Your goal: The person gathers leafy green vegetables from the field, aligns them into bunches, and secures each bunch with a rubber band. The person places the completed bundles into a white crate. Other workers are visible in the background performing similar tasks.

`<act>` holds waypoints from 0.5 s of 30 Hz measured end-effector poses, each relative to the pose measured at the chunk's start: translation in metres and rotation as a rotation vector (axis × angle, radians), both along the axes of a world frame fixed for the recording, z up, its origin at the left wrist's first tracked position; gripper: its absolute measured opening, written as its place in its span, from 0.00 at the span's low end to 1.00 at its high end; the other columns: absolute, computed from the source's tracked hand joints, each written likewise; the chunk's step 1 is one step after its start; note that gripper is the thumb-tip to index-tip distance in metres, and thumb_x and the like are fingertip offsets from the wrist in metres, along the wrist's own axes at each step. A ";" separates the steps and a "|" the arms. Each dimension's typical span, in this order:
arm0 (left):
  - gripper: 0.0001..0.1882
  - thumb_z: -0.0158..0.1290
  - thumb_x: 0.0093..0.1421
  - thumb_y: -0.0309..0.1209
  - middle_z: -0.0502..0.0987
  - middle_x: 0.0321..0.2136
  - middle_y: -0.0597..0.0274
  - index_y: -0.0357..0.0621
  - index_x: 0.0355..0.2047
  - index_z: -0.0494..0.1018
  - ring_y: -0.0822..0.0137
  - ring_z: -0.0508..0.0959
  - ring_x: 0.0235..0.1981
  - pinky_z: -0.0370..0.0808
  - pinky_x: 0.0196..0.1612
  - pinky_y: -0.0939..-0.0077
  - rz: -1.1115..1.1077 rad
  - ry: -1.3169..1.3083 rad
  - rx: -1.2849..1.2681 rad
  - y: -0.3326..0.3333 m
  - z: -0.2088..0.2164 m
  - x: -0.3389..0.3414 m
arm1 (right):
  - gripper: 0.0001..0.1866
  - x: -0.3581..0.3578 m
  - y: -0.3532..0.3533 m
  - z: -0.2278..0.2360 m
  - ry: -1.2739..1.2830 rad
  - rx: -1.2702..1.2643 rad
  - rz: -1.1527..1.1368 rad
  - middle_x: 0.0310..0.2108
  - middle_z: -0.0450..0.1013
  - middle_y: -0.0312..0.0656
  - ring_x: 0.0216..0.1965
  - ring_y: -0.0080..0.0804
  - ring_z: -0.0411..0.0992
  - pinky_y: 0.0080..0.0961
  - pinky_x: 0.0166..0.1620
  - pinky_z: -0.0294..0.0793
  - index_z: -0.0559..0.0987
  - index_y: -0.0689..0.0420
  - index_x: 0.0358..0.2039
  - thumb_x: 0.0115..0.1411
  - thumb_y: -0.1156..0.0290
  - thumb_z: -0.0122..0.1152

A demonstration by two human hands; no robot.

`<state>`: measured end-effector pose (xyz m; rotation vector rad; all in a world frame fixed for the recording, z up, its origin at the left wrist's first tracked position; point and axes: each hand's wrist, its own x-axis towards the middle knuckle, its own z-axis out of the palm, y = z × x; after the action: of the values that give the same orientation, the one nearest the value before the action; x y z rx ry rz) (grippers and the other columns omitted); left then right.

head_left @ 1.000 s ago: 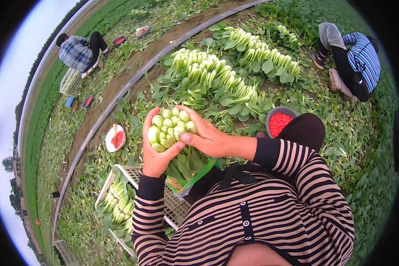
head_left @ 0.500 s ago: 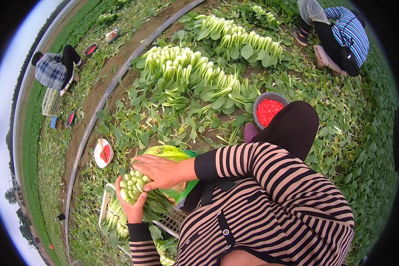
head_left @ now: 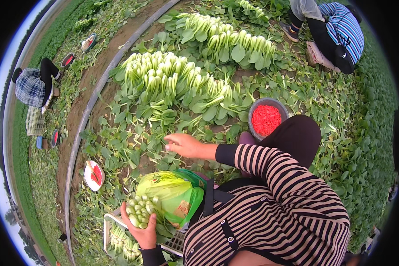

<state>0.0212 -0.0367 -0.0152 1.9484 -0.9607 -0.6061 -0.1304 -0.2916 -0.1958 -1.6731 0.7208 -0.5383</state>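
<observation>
1. Currently, left grip (head_left: pixel 142 232) closed round a bundle of leafy greens (head_left: pixel 142 210), fingers on far side, thumb on near side.
2. Bundle sits low, left of centre, by the top end of a white crate (head_left: pixel 106 235); pale stem ends face up, leaves trail lower right.
3. Right grip (head_left: pixel 186 145) part-open, fingers loosely out, nothing visible in it; over leaf-strewn ground, well apart from bundle.
4. Yellow-green plastic bag (head_left: pixel 168 195) just right of bundle; can't tell if they touch.
5. More bundles (head_left: pixel 124 244) inside crate, below left grip.
6. Two rows of greens on ground ahead: nearer row (head_left: pixel 164 73), farther row (head_left: pixel 235 40).
7. Grey tub (head_left: pixel 251 119) of red strips (head_left: pixel 266 119) beside wearer's knee, purple shoe (head_left: pixel 247 138) near it.
8. White dish (head_left: pixel 89 179) with red bits (head_left: pixel 95 175), left, between bag and grey pipe (head_left: pixel 88 108).
9. Co-worker in plaid (head_left: pixel 29 86) far left, another in blue stripes (head_left: pixel 348 31) upper right; both bent over.
</observation>
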 end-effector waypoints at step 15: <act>0.50 0.71 0.42 0.28 0.64 0.57 0.44 0.33 0.63 0.56 0.51 0.67 0.56 0.65 0.60 0.59 0.034 -0.299 0.320 0.001 -0.002 -0.001 | 0.15 -0.024 -0.245 -0.104 0.111 -0.091 -0.816 0.40 0.77 0.49 0.42 0.47 0.76 0.37 0.46 0.73 0.77 0.59 0.43 0.60 0.64 0.58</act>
<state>0.0200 -0.0353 -0.0174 2.3851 -1.0589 -0.4788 -0.1545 -0.5370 -0.3000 -1.4510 1.4917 -1.0575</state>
